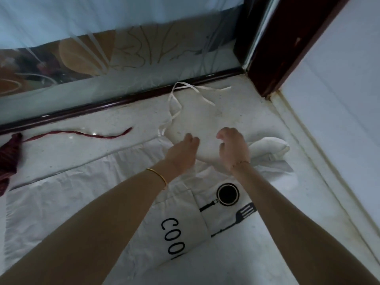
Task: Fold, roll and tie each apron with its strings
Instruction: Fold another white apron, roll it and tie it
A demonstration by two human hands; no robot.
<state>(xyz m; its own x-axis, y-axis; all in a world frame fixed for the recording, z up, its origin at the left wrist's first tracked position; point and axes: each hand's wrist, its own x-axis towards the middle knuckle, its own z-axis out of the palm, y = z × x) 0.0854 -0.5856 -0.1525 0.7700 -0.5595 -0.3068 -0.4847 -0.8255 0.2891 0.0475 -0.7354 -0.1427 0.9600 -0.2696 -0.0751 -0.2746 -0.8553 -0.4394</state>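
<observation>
I am looking down on a white cotton apron [82, 192], thin and creased, spread flat over a pale speckled stone surface [257, 112]. Its flat white tape strings [174, 99] trail in loose loops beyond the far edge, toward a dark wooden frame [267, 48] and a frosted patterned glass panel [144, 58].

Both arms reach forward over the apron. The left hand [182, 153] lies palm down on the cloth's far part, its fingers curled under at the tips. The right hand [233, 150] is just beside it, knuckles up and fingers bent inward. I cannot tell whether either hand pinches fabric or only rests on it. A thin gold bangle [158, 174] circles the left wrist.

Just right of the right hand sits a soft white rolled cloth bundle [269, 147].

Black print on the apron reads "COO" [174, 233], with further letters hidden by the left arm. Next to it are a black frying pan [226, 194] and a slotted spatula [244, 214].

Far left lies a dark red striped cloth [9, 155], its twisted red string [82, 133] stretched along the stone.
</observation>
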